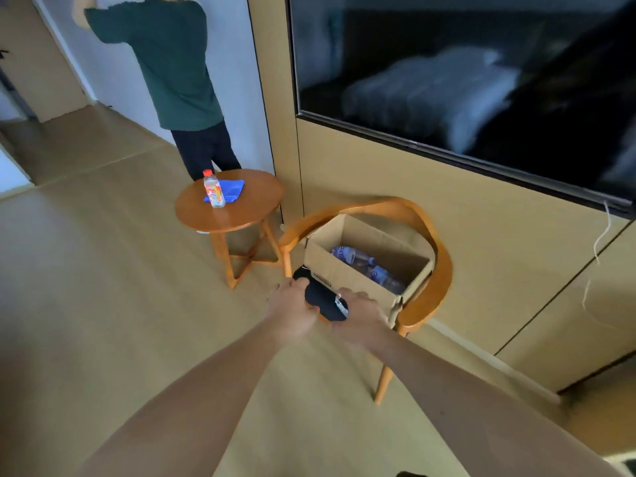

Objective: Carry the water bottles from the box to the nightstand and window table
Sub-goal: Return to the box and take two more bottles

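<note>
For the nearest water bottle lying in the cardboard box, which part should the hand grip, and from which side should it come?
Probably the middle of the body, from above. The water bottle lies on its side deep in the cardboard box, whose walls block a sideways approach; only the open top is free. The right hand is nearer, at the box's front wall. The bottle's cap end is not clear.

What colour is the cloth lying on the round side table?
Blue; the cloth lies folded behind the bottle, clearest in the head view.
</note>
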### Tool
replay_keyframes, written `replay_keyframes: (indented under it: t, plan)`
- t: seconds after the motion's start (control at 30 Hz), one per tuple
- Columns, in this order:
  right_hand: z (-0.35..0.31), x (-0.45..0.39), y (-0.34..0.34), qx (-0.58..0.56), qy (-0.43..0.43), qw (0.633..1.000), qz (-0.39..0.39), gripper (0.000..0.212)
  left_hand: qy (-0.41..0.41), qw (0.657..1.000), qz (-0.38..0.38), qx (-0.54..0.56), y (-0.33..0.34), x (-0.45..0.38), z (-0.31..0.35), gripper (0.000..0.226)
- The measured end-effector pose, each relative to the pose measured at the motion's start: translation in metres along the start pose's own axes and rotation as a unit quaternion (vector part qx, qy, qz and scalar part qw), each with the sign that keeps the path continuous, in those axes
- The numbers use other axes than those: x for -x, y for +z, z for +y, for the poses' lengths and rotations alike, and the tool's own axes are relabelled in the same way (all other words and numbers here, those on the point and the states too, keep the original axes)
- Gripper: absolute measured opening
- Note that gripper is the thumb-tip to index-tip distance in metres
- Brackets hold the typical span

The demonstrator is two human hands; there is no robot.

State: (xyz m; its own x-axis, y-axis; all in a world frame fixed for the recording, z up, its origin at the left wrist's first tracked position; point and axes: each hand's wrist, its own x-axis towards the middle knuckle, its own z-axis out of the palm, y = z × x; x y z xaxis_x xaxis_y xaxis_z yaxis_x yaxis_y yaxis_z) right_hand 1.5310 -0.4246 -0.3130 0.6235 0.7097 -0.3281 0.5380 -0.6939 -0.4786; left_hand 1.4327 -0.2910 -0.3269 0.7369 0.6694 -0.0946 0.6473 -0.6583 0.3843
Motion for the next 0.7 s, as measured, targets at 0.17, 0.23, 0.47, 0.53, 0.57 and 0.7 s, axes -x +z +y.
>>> replay_keyframes:
  t: [0.17, 0.23, 0.47, 0.53, 0.57, 0.7]
  plan:
    - [0.003, -0.059, -0.003, -0.021, 0.067, 0.997, 0.019, 0.074, 0.052, 0.998, -0.04, -0.009, 0.007, -0.075, -0.004, 0.06]
    - [0.01, -0.086, -0.006, -0.031, 0.083, 0.996, 0.023, 0.078, 0.068, 0.996, -0.058, -0.015, 0.013, -0.104, -0.001, 0.059]
    - [0.055, -0.193, -0.015, -0.073, 0.14, 0.987, 0.03, 0.077, 0.123, 0.986, -0.1, -0.057, 0.044, -0.211, 0.017, 0.035]
    - [0.07, -0.227, -0.017, -0.087, 0.156, 0.984, 0.017, 0.08, 0.122, 0.984, -0.118, -0.059, 0.056, -0.244, 0.022, 0.048]
    - [0.077, -0.244, -0.018, -0.097, 0.165, 0.981, 0.01, 0.081, 0.119, 0.983, -0.128, -0.055, 0.061, -0.261, 0.025, 0.056]
    - [0.105, -0.298, -0.03, -0.124, 0.197, 0.972, -0.014, 0.074, 0.098, 0.981, -0.163, -0.044, 0.078, -0.326, 0.043, 0.062]
